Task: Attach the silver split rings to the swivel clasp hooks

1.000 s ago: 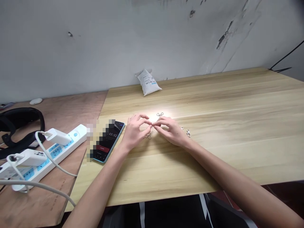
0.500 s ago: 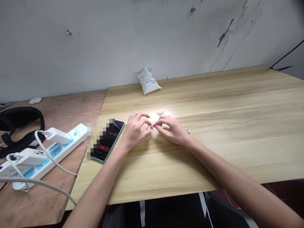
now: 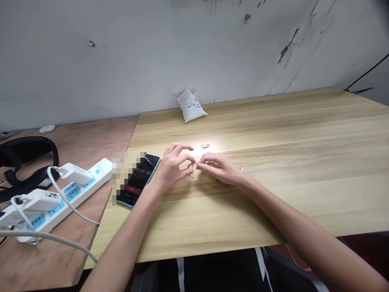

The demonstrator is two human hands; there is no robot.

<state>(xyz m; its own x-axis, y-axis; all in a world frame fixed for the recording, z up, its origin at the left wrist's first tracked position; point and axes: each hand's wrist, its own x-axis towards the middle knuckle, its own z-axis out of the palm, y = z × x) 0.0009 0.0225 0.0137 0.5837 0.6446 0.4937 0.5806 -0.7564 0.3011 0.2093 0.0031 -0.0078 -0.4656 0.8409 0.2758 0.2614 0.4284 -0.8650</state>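
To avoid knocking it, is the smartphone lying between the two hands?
No, the smartphone lies on the wooden tabletop to the left of the left hand.

**Clear right, crowded left**

Pale wood-grain tabletop (image 3: 319, 162): broad passage right of frame, above bare right forearm (image 3: 291, 223). Blue-edged black phone (image 3: 141, 176) blocks left of centre; white plastic pouch (image 3: 191, 106), upper centre; small silver metal clasp (image 3: 205, 146), centre.

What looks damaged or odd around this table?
The wall behind the table looks damaged: a dark, ragged gash toward the right and a smaller pit toward the left break its otherwise mostly plain grey surface.
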